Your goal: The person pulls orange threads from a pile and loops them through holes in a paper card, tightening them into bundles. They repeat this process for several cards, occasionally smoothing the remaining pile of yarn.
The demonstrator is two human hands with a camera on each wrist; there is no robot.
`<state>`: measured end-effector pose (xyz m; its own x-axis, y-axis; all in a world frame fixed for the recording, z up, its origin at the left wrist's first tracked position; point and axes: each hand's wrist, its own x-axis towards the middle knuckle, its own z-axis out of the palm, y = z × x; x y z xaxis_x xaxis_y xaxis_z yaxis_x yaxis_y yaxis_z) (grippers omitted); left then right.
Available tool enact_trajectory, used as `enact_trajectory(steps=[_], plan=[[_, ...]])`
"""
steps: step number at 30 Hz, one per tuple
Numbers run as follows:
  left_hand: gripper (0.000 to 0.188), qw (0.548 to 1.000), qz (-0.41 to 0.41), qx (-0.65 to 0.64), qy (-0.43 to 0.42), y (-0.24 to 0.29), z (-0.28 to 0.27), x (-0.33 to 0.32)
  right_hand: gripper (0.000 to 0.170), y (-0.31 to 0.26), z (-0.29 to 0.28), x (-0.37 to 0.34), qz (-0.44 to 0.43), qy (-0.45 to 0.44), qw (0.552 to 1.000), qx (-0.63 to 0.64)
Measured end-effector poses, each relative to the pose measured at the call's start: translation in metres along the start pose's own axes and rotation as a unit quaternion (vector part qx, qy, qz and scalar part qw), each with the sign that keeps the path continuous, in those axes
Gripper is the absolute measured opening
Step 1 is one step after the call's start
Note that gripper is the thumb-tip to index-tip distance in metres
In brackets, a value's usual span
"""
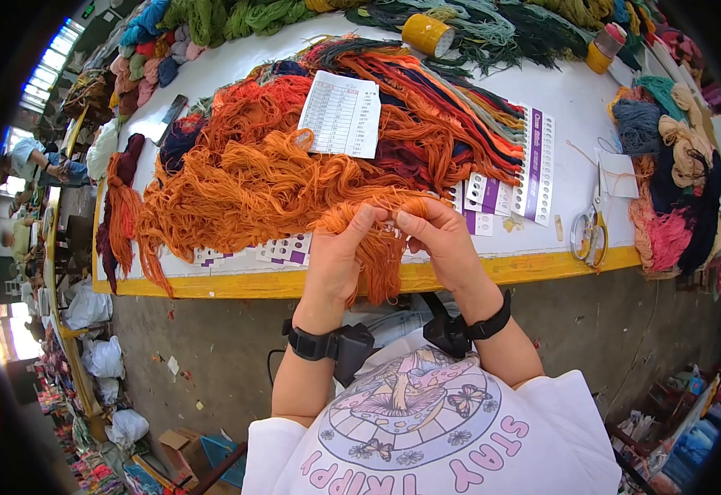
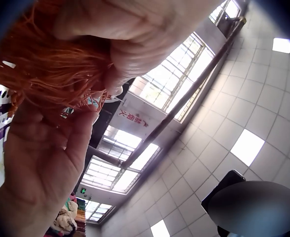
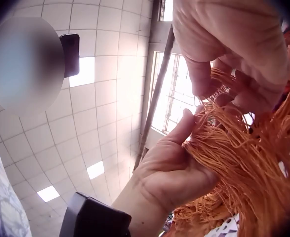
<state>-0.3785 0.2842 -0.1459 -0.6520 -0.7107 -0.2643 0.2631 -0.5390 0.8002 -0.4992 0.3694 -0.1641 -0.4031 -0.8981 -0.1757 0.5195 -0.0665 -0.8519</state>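
A thick bundle of orange yarn (image 1: 379,268) hangs over the table's front edge between both hands. My left hand (image 1: 337,256) holds it from the left, thumb up near the strand ends. Opposite it, my right hand (image 1: 447,243) pinches strands between thumb and fingers. The two thumb tips come close together at the top of the bundle. Seen from the right wrist, many loose orange strands (image 3: 243,163) fan out from the fingers of the left hand (image 3: 169,173). A large tangled heap of orange yarn (image 1: 245,186) lies just beyond the hands.
A printed paper list (image 1: 340,115) lies on the heap. Purple-and-white punched cards (image 1: 535,165) hold yarn ends at the right. Scissors (image 1: 595,231) lie near the table's yellow edge (image 1: 542,266). A yellow spool (image 1: 426,35) and coloured skeins (image 1: 686,140) sit farther out.
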Motion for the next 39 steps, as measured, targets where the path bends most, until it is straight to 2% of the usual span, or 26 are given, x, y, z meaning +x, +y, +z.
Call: enact_trajectory(steps=[2,8,14,23,29,32,35,38,39], plan=[[0.019,1.000,0.016,0.004,0.016,-0.003,-0.002,0.002,0.015,0.002,0.000,0.001,0.002,-0.004,1.000,0.007],[0.017,0.998,-0.033,-0.045,0.009,0.006,0.009,-0.002,0.020,0.000,0.000,0.001,0.018,-0.016,1.000,0.012],[0.016,0.999,-0.018,-0.017,-0.040,0.002,-0.002,0.001,0.021,0.001,0.002,0.001,0.028,-0.023,0.999,0.039],[0.015,1.000,0.000,0.011,0.008,0.002,0.003,-0.002,0.017,0.002,0.003,0.001,-0.001,-0.022,0.998,-0.051],[0.020,1.000,-0.014,-0.012,0.008,-0.002,-0.007,0.002,0.016,0.003,-0.002,0.003,0.045,-0.027,0.995,0.084],[0.021,1.000,-0.013,-0.024,0.011,-0.001,-0.005,0.001,0.016,0.007,-0.003,0.004,0.048,-0.037,0.994,0.091],[0.021,0.998,-0.023,-0.053,-0.038,0.000,-0.006,0.001,0.017,0.008,-0.005,0.005,0.061,-0.046,0.992,0.098],[0.018,0.999,-0.018,-0.049,-0.013,0.001,-0.003,-0.002,0.019,-0.001,-0.001,0.002,0.085,-0.034,0.991,0.096],[0.017,0.999,-0.010,-0.033,-0.005,0.000,-0.003,-0.001,0.019,-0.004,0.001,0.002,0.072,-0.042,0.996,0.041]])
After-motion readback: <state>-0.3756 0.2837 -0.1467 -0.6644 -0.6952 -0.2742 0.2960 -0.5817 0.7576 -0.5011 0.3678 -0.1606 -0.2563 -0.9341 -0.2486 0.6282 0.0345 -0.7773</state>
